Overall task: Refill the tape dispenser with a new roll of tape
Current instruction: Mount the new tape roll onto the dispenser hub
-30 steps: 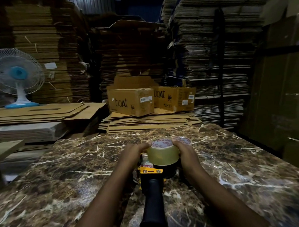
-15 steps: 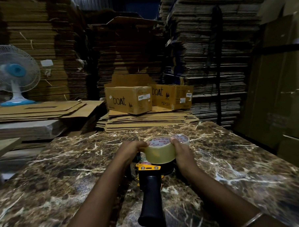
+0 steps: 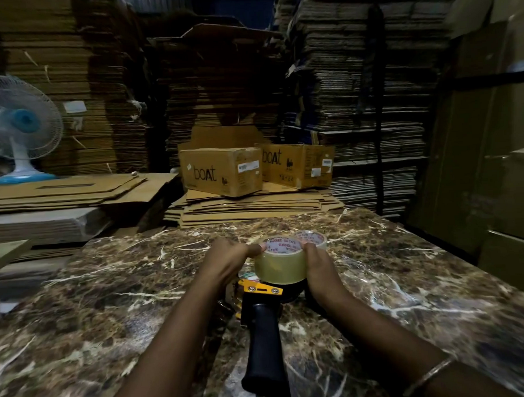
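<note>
Hands on the roll. Left hand (image 3: 227,261) and right hand (image 3: 319,268) are curled around opposite sides of the clear tape roll (image 3: 280,265), fingers closed against it, thumbs at its top rim. Roll sits over the spool end of the tape dispenser (image 3: 261,314), which lies on the marble table (image 3: 109,295) with its black handle pointing at the camera. A second roll (image 3: 312,238) stands just behind the first. Step in hand looks like seating the roll on the hub; can't tell if it's fully down. Next move likely needs an even push from both sides, then finding the tape's free end for threading.
</note>
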The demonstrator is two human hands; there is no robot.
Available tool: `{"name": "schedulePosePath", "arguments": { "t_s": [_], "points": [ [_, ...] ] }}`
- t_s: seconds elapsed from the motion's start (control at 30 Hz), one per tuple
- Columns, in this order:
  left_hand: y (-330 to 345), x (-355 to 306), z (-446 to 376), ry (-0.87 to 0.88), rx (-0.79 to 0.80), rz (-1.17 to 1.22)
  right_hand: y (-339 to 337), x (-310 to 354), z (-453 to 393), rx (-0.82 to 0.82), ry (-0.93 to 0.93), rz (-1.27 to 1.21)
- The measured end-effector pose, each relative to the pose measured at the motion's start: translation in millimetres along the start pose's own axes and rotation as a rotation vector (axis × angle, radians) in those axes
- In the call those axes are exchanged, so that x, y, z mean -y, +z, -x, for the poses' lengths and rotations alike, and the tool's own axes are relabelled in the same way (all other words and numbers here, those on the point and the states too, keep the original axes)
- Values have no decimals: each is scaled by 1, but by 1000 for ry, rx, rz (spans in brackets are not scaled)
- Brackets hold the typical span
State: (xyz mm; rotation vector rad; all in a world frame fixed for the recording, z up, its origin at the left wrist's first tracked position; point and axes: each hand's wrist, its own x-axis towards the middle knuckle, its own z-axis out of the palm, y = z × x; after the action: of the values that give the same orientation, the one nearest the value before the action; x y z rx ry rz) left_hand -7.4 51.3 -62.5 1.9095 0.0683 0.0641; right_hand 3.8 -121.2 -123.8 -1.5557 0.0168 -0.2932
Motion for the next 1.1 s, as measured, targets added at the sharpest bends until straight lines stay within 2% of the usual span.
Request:
{"name": "schedulePosePath", "arguments": {
  "t_s": [0.23,0.43,0.57,0.73,1.03,1.1],
  "points": [
    [-2,-2,-3,15,5,-93,6,11,7,-13,-65,198],
    [-10,-2,-7,-64,57,-62,6,9,6,-10,-89,184],
    [-12,-4,-4,-49,78,-82,1,3,1,31,-72,193],
    [-11,6,1,-41,76,-162,-2,5,6,170,-86,326],
    [-8,8,4,-6,1,-180,-2,5,5,74,-8,299],
    [-10,5,7,38,-38,-182,-3,9,8,75,-41,298]
  ]
}}
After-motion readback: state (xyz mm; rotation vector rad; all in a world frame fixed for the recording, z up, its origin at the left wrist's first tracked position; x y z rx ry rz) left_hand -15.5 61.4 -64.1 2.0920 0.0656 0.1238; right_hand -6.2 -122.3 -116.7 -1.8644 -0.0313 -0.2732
